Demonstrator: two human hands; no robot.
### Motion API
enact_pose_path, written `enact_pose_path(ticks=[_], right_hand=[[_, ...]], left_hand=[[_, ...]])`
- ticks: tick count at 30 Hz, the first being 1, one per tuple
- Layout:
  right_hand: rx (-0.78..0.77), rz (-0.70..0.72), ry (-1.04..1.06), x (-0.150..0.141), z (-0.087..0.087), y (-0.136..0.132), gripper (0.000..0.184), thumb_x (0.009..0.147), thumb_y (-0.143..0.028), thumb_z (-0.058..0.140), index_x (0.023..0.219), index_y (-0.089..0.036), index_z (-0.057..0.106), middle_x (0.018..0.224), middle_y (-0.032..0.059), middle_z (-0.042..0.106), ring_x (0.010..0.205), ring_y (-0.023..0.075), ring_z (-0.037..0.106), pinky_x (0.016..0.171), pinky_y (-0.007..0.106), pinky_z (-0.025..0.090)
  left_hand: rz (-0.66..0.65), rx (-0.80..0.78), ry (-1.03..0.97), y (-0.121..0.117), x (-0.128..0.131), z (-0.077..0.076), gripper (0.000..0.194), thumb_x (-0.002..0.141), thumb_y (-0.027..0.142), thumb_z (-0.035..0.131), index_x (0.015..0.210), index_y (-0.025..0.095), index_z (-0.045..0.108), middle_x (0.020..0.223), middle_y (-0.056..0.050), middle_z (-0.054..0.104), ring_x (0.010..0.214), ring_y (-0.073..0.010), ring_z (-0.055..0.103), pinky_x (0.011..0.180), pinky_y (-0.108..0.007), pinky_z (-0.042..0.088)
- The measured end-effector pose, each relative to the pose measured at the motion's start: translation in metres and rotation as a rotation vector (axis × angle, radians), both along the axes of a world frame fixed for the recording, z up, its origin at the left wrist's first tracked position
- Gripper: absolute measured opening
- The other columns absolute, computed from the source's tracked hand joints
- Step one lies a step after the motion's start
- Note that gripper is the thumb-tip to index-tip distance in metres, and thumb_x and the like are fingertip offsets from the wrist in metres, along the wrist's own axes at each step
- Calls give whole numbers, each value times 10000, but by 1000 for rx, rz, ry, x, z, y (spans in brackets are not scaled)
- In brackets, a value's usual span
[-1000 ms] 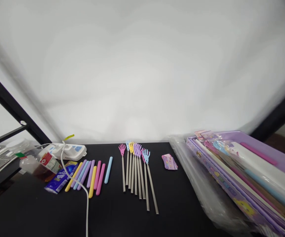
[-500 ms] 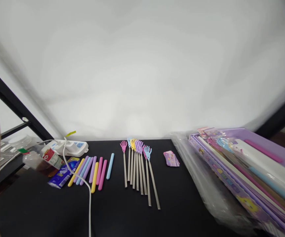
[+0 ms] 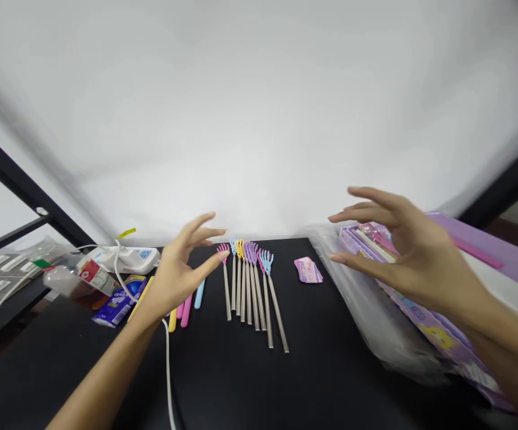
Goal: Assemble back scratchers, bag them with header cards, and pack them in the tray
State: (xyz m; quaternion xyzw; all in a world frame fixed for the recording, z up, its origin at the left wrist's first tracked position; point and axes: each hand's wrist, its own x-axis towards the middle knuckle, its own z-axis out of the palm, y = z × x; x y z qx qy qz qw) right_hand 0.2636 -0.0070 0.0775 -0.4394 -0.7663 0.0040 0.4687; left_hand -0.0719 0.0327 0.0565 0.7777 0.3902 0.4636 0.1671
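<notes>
Both of my hands are raised over the black table with fingers spread, holding nothing. My left hand (image 3: 180, 272) hovers above the row of coloured plastic handles (image 3: 187, 310), hiding several of them, its thumb tip overlapping the pink scratcher head at the row's left end. Several back scratchers (image 3: 252, 254) lie side by side in the middle, with pink, blue, yellow and purple hand-shaped heads and bare metal rods. To their right rests a small stack of pink and purple cards (image 3: 307, 270). My right hand (image 3: 404, 239) is in front of the purple box (image 3: 440, 337), partly covering its contents.
On the left are a white power strip (image 3: 144, 260), a blue packet (image 3: 114, 304) and a tipped clear container (image 3: 66, 280). A white cable (image 3: 168, 370) runs to the front. Clear plastic bags (image 3: 368, 316) lie beside the box; a white wall stands behind.
Both hands have come into view, spread above the table; earlier only a blurred part of a hand showed at the left edge. The view has shifted slightly. The scratchers and cards keep their arrangement.
</notes>
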Motion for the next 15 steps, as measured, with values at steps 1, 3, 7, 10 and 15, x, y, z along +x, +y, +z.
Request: enact_pose_path(ticks=[1, 3, 7, 10, 15], right_hand=[[-19, -7, -1, 2, -8, 4, 697, 836, -475, 731, 1442, -306, 431, 1125, 53, 710, 1100, 243, 659, 1040, 446, 474], [-25, -39, -31, 5, -20, 8, 620, 842, -429, 733, 1398, -316, 481, 1117, 40, 714, 1102, 258, 654, 1014, 470, 485], [37, -104, -116, 2, -30, 3, 413, 871, -381, 699, 1260, -300, 590, 1108, 38, 712, 1098, 274, 638, 940, 465, 518], [62, -76, -181, -7, -38, -3, 242, 890, -333, 673, 1125, -278, 651, 1063, 35, 721, 1058, 262, 637, 890, 438, 533], [87, 25, -261, -20, -62, -6, 158, 914, -195, 615, 1059, -233, 666, 978, 43, 728, 1029, 247, 620, 882, 433, 531]], left_hand=[[43, -37, 58, 5, 0, -12, 559, 899, 412, 659, 1407, 279, 468, 1226, -67, 690, 1034, -207, 686, 991, -418, 553], [118, -90, 154, 10, -2, -28, 443, 926, 415, 610, 1338, 264, 554, 1241, -67, 685, 994, -209, 692, 923, -399, 581], [118, -50, 312, 6, -9, -41, 258, 962, 334, 543, 1178, 278, 672, 1195, -34, 695, 1077, -215, 649, 965, -400, 554], [95, -5, 370, 1, -13, -48, 257, 983, 291, 499, 1169, 278, 676, 1162, -31, 702, 1172, -217, 590, 1028, -418, 514], [51, 42, 487, -2, -13, -62, 285, 999, 260, 467, 1216, 273, 650, 1213, -37, 678, 1247, -215, 523, 1077, -434, 485]])
